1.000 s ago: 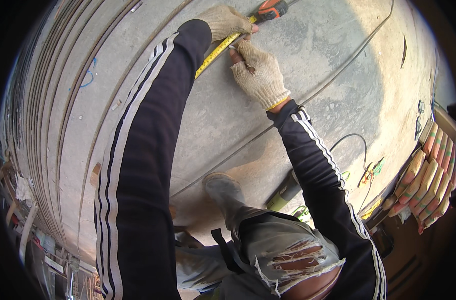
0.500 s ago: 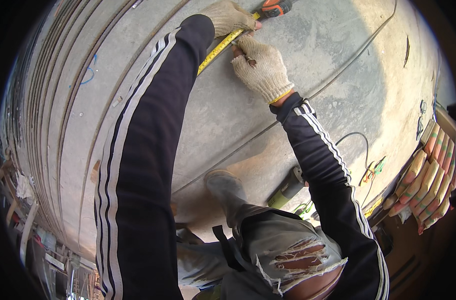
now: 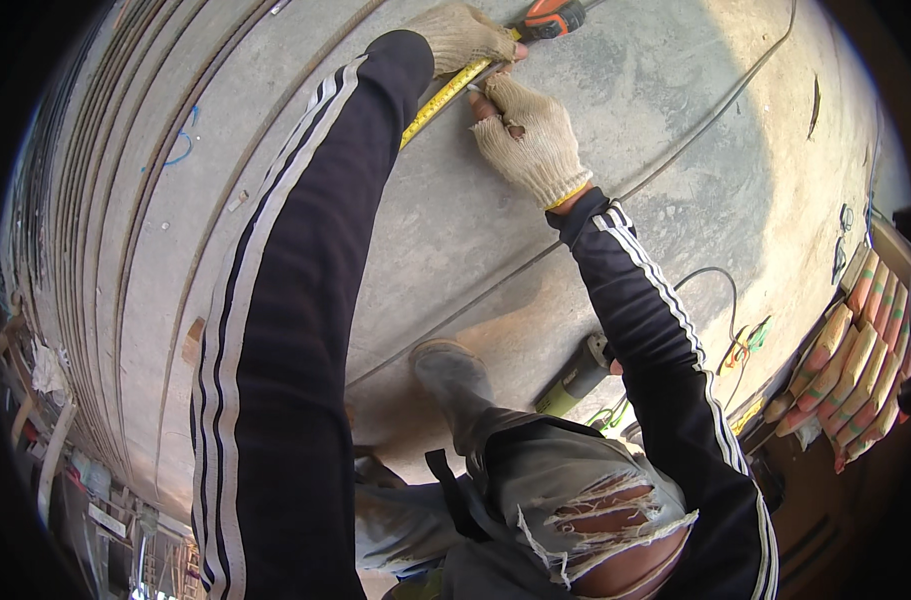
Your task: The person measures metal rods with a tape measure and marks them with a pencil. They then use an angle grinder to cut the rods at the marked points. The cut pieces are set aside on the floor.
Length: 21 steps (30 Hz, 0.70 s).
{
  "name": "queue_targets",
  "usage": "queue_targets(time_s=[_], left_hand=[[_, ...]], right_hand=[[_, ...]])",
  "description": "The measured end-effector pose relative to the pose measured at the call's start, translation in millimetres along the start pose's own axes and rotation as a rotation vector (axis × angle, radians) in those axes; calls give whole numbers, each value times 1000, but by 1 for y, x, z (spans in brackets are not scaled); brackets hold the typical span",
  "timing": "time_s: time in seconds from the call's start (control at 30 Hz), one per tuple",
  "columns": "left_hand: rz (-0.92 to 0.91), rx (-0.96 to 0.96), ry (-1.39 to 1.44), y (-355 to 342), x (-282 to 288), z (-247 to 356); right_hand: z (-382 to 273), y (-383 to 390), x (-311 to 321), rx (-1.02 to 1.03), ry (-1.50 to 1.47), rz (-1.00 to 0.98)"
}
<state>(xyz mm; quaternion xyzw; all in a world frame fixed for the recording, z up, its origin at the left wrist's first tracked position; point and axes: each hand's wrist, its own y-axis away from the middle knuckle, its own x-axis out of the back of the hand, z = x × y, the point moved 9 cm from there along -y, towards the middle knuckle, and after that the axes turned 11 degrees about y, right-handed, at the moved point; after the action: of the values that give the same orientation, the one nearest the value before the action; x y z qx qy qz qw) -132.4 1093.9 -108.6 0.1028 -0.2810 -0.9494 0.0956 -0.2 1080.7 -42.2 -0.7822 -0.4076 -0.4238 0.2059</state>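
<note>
Tape (image 3: 443, 98) lies flat across the grey slab (image 3: 615, 90), left hand (image 3: 460, 35) curled on it to pin it, right hand (image 3: 530, 135) fingers closed, pinching a marker at its edge.

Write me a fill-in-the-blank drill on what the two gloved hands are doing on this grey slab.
1. The left hand presses a ____ tape measure onto the grey slab.
2. The right hand wears a knitted ____.
3. The tape's case is orange and ____.
4. Near the boot lies a green angle ____.

Missing words: yellow; glove; black; grinder
</note>
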Motion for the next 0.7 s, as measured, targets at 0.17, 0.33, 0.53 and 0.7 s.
queue_targets(time_s=[0.17,0.33,0.53,0.7], left_hand=[[-3,-9,-2,1,-1,4],[12,2,-74,-3,1,1],[-94,51,222,-6,-6,-4],[30,-23,-41,-10,6,-4]], right_hand=[[-4,-5,2,24,44,-20],[-8,-10,-4,122,189,-57],[6,5,3,70,343,-220],[-6,-1,21,113,77,-12]])
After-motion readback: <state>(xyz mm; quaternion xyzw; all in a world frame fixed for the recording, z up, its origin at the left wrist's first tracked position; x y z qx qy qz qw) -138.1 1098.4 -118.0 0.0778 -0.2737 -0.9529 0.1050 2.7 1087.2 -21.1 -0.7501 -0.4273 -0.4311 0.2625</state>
